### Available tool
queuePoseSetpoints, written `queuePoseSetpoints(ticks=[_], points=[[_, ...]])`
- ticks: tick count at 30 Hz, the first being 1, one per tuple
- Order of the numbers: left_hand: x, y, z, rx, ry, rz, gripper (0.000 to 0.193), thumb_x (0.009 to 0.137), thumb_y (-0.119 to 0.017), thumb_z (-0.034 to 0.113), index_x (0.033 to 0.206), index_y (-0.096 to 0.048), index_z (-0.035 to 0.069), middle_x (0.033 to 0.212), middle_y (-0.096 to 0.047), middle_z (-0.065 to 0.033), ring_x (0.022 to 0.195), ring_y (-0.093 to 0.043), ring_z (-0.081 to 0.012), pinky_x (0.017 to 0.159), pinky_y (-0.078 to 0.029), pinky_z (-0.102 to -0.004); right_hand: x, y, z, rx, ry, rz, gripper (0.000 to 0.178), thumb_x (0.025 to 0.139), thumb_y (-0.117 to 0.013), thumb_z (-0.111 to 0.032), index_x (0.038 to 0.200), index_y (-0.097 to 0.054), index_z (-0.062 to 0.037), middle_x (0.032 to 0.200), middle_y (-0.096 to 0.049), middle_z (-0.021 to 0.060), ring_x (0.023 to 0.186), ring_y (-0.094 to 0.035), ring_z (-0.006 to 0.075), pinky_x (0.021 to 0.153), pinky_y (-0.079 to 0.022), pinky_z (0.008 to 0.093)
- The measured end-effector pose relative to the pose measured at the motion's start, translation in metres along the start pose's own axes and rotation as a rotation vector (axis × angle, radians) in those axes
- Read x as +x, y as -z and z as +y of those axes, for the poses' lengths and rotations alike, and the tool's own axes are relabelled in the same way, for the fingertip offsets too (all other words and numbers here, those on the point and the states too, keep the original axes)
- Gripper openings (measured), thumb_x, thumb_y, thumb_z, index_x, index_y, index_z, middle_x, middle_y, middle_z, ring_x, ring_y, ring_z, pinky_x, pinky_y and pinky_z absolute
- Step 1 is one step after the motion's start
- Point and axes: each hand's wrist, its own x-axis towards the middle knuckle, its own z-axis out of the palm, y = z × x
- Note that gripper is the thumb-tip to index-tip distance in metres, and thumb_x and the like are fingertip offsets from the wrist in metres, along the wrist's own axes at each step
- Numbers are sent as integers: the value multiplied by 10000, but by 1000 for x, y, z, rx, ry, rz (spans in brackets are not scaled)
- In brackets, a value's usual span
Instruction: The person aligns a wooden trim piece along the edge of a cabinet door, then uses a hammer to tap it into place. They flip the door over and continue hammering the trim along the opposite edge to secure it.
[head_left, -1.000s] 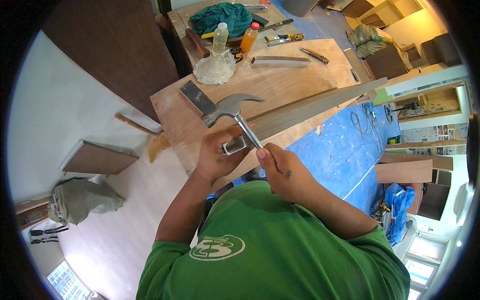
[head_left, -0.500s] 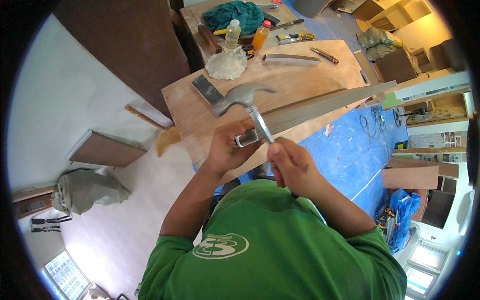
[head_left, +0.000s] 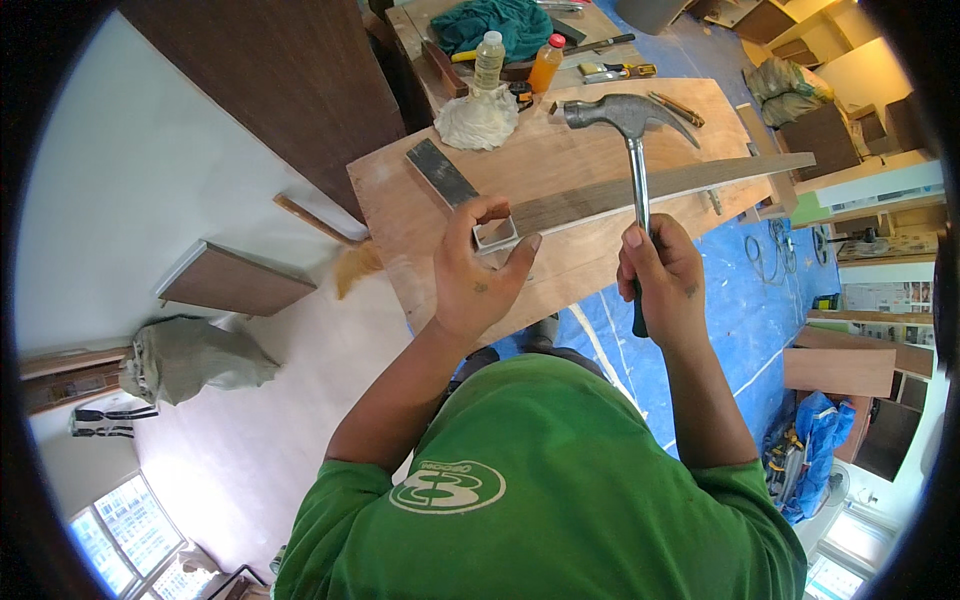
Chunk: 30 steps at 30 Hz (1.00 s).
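Note:
My left hand is closed around the near end of a long wood-grain length of trim, thumb and fingers on either side of its pale-edged hollow end. The trim runs away to the right over a plywood tabletop. In my right hand is a claw hammer, gripped low on its dark handle. Its steel head points up and away from me, above the trim, and its shaft crosses in front of it. Just beyond my left fingers lies a flat dark bar.
Toward the back are a crumpled white cloth, a clear bottle, an orange bottle, a green cloth and brushes. A brown panel leans at left. Blue sheeting covers the floor at right.
My right hand has carried the hammer right, away from the trim's near end, and its head now stands higher. My left thumb and fingers have shifted wider around that end.

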Motion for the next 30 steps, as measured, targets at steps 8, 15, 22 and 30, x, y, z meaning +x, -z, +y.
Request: queuePoseSetpoints(ticks=[8, 15, 22, 30], points=[[11, -5, 22, 0, 259, 49, 486, 863, -915, 379, 1050, -688, -8, 1006, -721, -124, 978, -670, -210, 943, -524, -376, 26, -5, 7, 138, -22, 22, 325, 1080, -698, -337, 1018, -612, -30, 707, -552, 5, 556, -539, 103, 498, -434, 262], [11, -7, 10, -124, 313, 82, 391, 911, -878, 324, 978, -690, -12, 918, -729, -104, 907, -679, -181, 875, -522, -344, 33, -2, 12, 171, -58, -7, 332, 1074, -707, -347, 997, -603, -41, 701, -548, 0, 551, -536, 104, 495, -429, 263], [10, -8, 20, -265, 359, 111, 283, 937, -836, 210, 993, -683, -21, 888, -723, -91, 832, -714, -139, 752, -538, -280, 36, 1, 13, 190, -60, -37, 329, 1074, -707, -347, 977, -593, -55, 693, -542, 1, 541, -527, 103, 491, -419, 263], [11, -8, 12, -351, 349, 112, 163, 966, -735, 141, 1000, -690, -12, 888, -675, -37, 862, -631, -109, 784, -503, -275, 36, 3, 14, 172, -37, -54, 327, 1079, -701, -341, 977, -589, -52, 696, -538, 2, 547, -528, 102, 494, -416, 260]])
